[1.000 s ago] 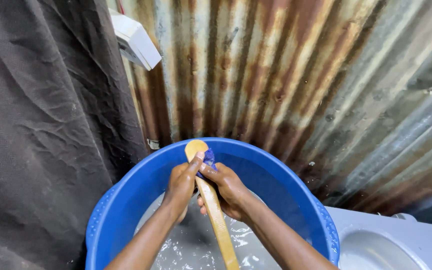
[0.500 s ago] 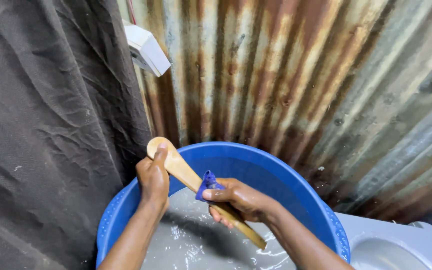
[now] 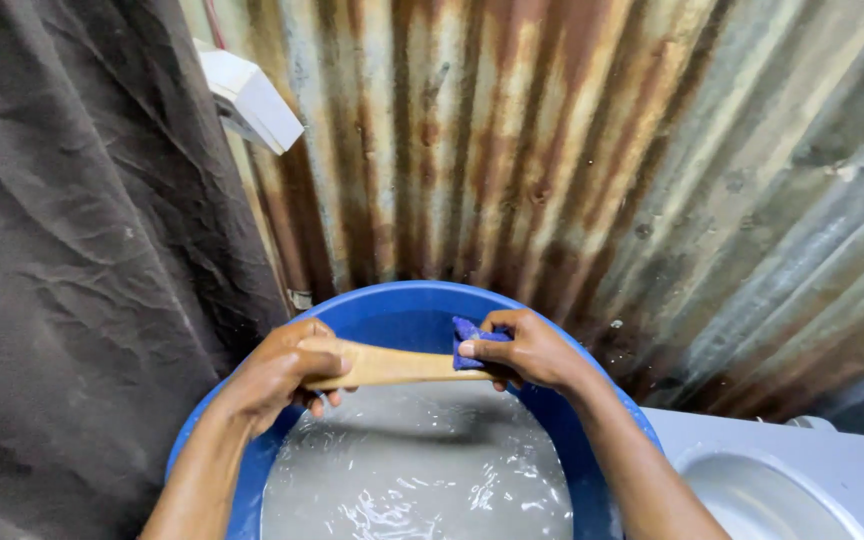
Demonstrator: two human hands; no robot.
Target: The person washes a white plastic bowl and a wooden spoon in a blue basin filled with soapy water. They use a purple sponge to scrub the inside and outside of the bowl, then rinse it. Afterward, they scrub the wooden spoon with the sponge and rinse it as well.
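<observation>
A wooden spoon [image 3: 387,364] lies level above a big blue basin [image 3: 402,310] of soapy water [image 3: 422,470]. My left hand [image 3: 277,375] grips its broad end on the left. My right hand [image 3: 530,350] holds a small blue cloth [image 3: 469,343] pressed around the handle on the right. Both hands are above the water, near the basin's far rim.
A rusty corrugated metal wall [image 3: 592,170] stands right behind the basin. A dark cloth [image 3: 72,260] hangs at the left. A white box [image 3: 249,100] is fixed high on the wall. A grey-white basin [image 3: 782,480] sits at the lower right.
The spoon has swung from upright to lying level across the basin. My left hand moved left with the broad end, and my right hand slid the blue cloth along the handle.
</observation>
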